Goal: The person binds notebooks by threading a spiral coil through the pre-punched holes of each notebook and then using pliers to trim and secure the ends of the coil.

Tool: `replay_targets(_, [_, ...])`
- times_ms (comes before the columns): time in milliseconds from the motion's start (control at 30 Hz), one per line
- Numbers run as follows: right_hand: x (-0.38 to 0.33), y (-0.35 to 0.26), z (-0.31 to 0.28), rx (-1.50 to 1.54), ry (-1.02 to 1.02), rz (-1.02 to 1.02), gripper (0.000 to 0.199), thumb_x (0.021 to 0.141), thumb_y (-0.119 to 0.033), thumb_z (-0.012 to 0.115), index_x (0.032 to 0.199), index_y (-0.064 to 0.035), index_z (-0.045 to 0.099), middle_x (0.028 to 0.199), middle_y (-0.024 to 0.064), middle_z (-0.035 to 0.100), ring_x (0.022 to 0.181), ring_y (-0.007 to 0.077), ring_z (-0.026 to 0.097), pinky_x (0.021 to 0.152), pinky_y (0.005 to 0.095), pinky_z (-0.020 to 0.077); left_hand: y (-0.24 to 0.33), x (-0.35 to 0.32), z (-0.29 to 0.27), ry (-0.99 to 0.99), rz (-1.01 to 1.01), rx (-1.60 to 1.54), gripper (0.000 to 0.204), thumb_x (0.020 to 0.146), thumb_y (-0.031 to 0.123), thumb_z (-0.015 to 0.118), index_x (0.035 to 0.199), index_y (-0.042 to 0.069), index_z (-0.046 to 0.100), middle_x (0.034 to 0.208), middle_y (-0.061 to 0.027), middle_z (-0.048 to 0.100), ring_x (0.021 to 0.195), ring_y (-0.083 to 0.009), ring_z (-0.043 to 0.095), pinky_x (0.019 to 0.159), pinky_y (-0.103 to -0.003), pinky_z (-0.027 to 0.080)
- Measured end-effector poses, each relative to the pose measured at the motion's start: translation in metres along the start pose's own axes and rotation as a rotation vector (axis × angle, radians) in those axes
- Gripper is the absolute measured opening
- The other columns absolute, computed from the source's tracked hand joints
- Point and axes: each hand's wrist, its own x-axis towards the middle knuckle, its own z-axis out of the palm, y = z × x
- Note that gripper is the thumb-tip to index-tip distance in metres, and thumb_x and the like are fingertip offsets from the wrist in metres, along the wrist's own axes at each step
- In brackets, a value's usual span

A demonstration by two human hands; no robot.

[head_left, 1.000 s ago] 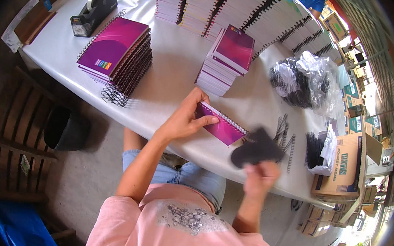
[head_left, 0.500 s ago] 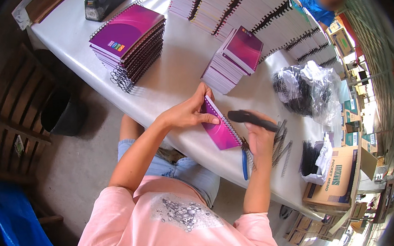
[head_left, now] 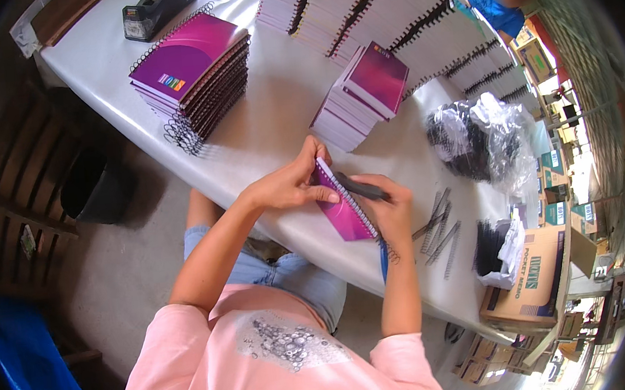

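My left hand (head_left: 302, 179) grips a small purple notebook (head_left: 343, 218) over the near table edge, thumb on its cover. A spiral coil runs along its right edge. In my closed right hand (head_left: 395, 206) is a long, dark, rounded tool (head_left: 360, 186); its tip lies against the coil, and I cannot make out its kind. Partly hidden by my right wrist is a blue-handled tool (head_left: 384, 261). Several loose dark coils (head_left: 438, 225) lie on the table to the right of that hand.
On the white table (head_left: 270, 135) stand a stack of spiral notebooks (head_left: 201, 63), a stack of purple-covered pads (head_left: 353, 106), and a tape dispenser (head_left: 155, 12). Bound stacks (head_left: 356, 13) line the back. Plastic-wrapped coils (head_left: 482, 135) and a cardboard box (head_left: 531, 272) are right. A person in blue (head_left: 492, 1) is beyond.
My right hand has moved left, bringing the dark tool from beside the notebook up against its coil. My left hand still holds the notebook. The whole view has shifted slightly.
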Motion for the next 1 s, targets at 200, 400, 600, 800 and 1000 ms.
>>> replay_targets(200, [0.018,0.005,-0.001,-0.339,0.021,-0.146,0.030,0.067,0.012,0.058,0.091,-0.0018,0.071,0.091,0.0128,0.068,0.083,0.0196,0.065,0.075,0.0272,0.0499,-0.003,0.002,0.002,-0.025,0.008,-0.008,0.057,0.074,0.026,0.078,0.098,0.008,0.029,0.094,-0.0049,0.040,0.075,-0.0118,0.039,0.065,-0.025,0.036])
replay_targets(400, [0.025,0.012,0.005,-0.296,-0.012,-0.081,0.028,0.067,0.004,0.062,0.093,-0.0023,0.070,0.089,0.0128,0.068,0.079,0.0214,0.065,0.072,0.0284,0.0491,0.000,0.003,0.001,-0.031,-0.075,-0.072,0.060,0.074,0.027,0.078,0.099,0.009,0.027,0.091,-0.0037,0.036,0.074,-0.0117,0.038,0.063,-0.025,0.036])
replay_targets(600, [0.007,0.011,-0.027,-0.578,0.281,-0.097,0.041,0.076,-0.008,0.062,0.117,-0.0050,0.058,0.113,0.0158,0.060,0.103,0.0282,0.058,0.090,0.0342,0.0433,-0.010,0.001,0.002,0.044,-0.024,-0.041,0.052,0.081,0.031,0.071,0.105,0.008,0.031,0.086,-0.0018,0.037,0.072,-0.0089,0.038,0.060,-0.024,0.035])
replay_targets(800, [-0.099,0.005,-0.018,-0.861,0.268,0.295,0.056,0.082,-0.029,0.062,0.132,-0.0098,0.045,0.129,0.0178,0.047,0.122,0.0346,0.041,0.098,0.0439,0.0346,0.013,-0.008,0.004,0.207,-0.250,-0.211,0.026,0.082,0.021,0.071,0.086,0.004,0.051,0.077,0.0045,0.048,0.068,-0.0041,0.044,0.060,-0.020,0.039])
replay_targets(1000, [-0.126,0.054,0.002,-1.040,0.476,0.084,0.041,0.092,-0.025,0.049,0.132,-0.0157,0.047,0.121,0.0158,0.046,0.110,0.0339,0.041,0.097,0.0489,0.0280,0.036,-0.006,0.034,0.466,-0.166,-0.304,0.023,0.075,0.008,0.075,0.094,0.004,0.063,0.082,0.0004,0.062,0.069,-0.0060,0.053,0.062,-0.021,0.045])
